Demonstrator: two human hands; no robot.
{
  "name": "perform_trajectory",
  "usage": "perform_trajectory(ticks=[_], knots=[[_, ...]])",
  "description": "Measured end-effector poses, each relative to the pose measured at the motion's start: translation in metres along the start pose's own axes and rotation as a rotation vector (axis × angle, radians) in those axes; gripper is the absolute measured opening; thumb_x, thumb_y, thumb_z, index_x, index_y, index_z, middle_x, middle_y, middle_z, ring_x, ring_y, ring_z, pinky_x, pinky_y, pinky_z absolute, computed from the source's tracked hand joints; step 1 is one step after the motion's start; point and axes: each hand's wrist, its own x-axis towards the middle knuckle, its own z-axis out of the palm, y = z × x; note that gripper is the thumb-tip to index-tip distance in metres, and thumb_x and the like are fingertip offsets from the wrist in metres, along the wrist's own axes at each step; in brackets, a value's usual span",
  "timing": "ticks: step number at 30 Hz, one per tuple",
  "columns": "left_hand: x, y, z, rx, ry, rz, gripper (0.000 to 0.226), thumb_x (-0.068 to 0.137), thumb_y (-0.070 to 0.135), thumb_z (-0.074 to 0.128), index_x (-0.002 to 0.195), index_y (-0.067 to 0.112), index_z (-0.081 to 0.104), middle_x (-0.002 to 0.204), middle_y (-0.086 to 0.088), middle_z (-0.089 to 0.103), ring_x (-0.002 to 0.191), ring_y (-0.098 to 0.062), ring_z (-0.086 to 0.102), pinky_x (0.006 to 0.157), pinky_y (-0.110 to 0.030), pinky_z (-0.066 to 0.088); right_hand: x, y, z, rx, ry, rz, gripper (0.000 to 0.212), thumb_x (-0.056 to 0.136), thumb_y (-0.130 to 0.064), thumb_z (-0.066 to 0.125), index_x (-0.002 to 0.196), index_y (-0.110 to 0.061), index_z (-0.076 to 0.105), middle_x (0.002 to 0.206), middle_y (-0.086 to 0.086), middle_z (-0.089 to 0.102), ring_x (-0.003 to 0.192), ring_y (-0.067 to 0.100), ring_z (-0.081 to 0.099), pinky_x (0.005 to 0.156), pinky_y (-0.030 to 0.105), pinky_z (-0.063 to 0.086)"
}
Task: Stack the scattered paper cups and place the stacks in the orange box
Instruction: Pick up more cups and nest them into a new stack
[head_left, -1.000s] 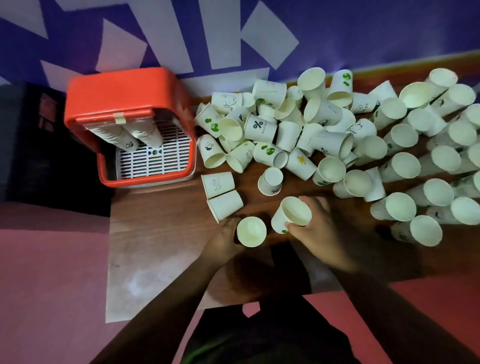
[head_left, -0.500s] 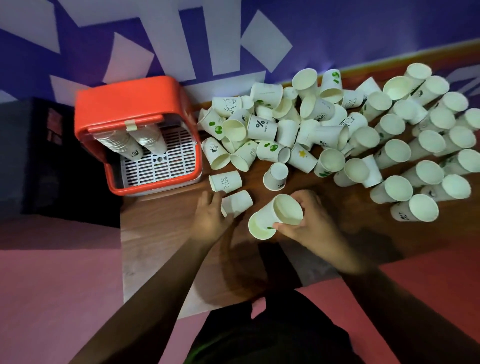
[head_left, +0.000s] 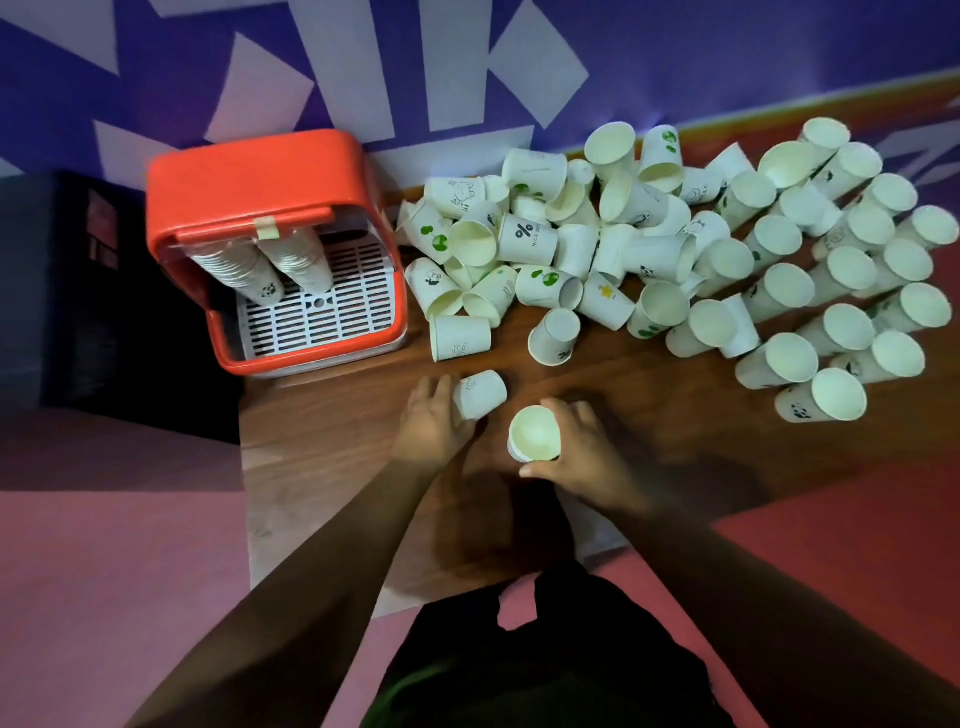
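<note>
Crumpling threatens: our left hand (head_left: 434, 418) curls its fingers round the tipped paper cup (head_left: 480, 395), our right hand (head_left: 584, 454) clamps the upright paper cup (head_left: 535, 434) beside them; hard squeezing would dent rims.

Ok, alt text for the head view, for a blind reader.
Left hand grips a tipped paper cup on a wooden table; right hand holds an upright cup. Scattered cups lie beyond, beside an orange box holding two stacks.

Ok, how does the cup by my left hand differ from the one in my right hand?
The left cup lies on its side, a small doodle showing; the right cup is held upright, mouth toward the camera, no print visible. Both are white paper cups.
</note>
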Motion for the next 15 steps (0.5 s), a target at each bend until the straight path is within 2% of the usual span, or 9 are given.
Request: perform_trajectory(ticks=[2, 4, 6, 9, 11, 15], knots=[[-0.009, 0.004, -0.014, -0.157, 0.042, -0.032, 0.058, 0.084, 0.033, 0.076, 0.132, 0.014, 0.051, 0.127, -0.008, 0.045, 0.113, -0.021, 0.048, 0.098, -0.036, 0.044, -0.001, 0.005, -0.006, 0.054, 0.035, 0.018, 0.093, 0.070, -0.054, 0.079, 0.145, -0.022, 0.035, 0.138, 0.007, 0.039, 0.127, 0.024, 0.043, 0.103, 0.035, 0.037], [-0.020, 0.013, -0.028, -0.302, 0.099, -0.051, 0.052, 0.085, 0.035, 0.076, 0.129, 0.016, 0.054, 0.121, -0.003, 0.042, 0.106, -0.013, 0.047, 0.101, -0.035, 0.046, 0.004, 0.014, -0.019, 0.134, 0.139, 0.052, 0.078, 0.080, -0.056, 0.068, 0.143, -0.019, 0.039, 0.139, 0.008, 0.042, 0.126, 0.024, 0.047, 0.102, 0.041, 0.044], [-0.030, 0.022, -0.038, -0.418, 0.103, -0.021, 0.057, 0.082, 0.044, 0.077, 0.131, 0.024, 0.054, 0.121, 0.003, 0.045, 0.111, -0.011, 0.050, 0.102, -0.040, 0.049, 0.016, 0.024, -0.035, 0.149, 0.225, 0.078, 0.066, 0.088, -0.053, 0.059, 0.139, -0.015, 0.043, 0.137, 0.012, 0.043, 0.123, 0.029, 0.051, 0.100, 0.046, 0.047], [-0.043, 0.041, -0.042, -0.548, -0.008, 0.031, 0.064, 0.078, 0.052, 0.078, 0.132, 0.034, 0.049, 0.129, 0.011, 0.054, 0.121, -0.008, 0.054, 0.097, -0.039, 0.053, 0.043, 0.034, -0.059, 0.124, 0.265, 0.062, 0.057, 0.090, -0.043, 0.059, 0.136, -0.011, 0.046, 0.136, 0.014, 0.041, 0.120, 0.031, 0.053, 0.100, 0.048, 0.046], [-0.047, 0.053, -0.040, -0.541, -0.037, 0.073, 0.054, 0.079, 0.046, 0.081, 0.123, 0.031, 0.052, 0.121, 0.010, 0.058, 0.115, -0.008, 0.057, 0.094, -0.037, 0.054, 0.060, 0.032, -0.071, 0.101, 0.258, -0.005, 0.055, 0.090, -0.038, 0.063, 0.135, -0.011, 0.046, 0.135, 0.016, 0.040, 0.121, 0.032, 0.052, 0.102, 0.048, 0.045], [-0.045, 0.065, -0.021, -0.330, -0.065, 0.176, 0.050, 0.078, 0.043, 0.082, 0.117, 0.028, 0.055, 0.108, 0.022, 0.050, 0.105, 0.000, 0.052, 0.086, -0.013, 0.040, 0.090, 0.022, -0.077, -0.053, 0.222, -0.131, 0.057, 0.087, -0.031, 0.067, 0.136, -0.010, 0.047, 0.129, 0.019, 0.044, 0.116, 0.035, 0.050, 0.097, 0.041, 0.045]])
